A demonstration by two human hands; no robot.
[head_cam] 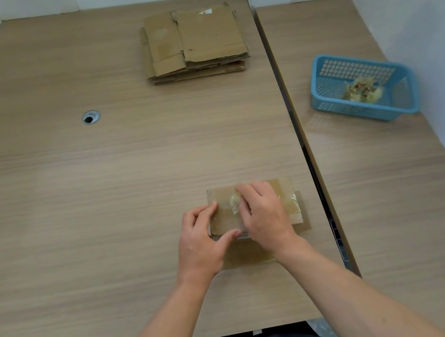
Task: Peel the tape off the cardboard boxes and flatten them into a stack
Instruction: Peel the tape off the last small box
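A small brown cardboard box (285, 188) stands on the table near the front edge, with clear tape running across its top to the right side. My left hand (202, 243) grips the box's left end, thumb on the near edge. My right hand (263, 214) lies over the top and pinches a crumpled wad of peeled tape (234, 203). A stack of flattened cardboard boxes (194, 42) lies at the far side of the table.
A blue plastic basket (328, 89) with balled-up tape inside sits on the adjoining table to the right. A gap runs between the two tables. A round cable hole (91, 117) is at the left. White walls close in at the back and right.
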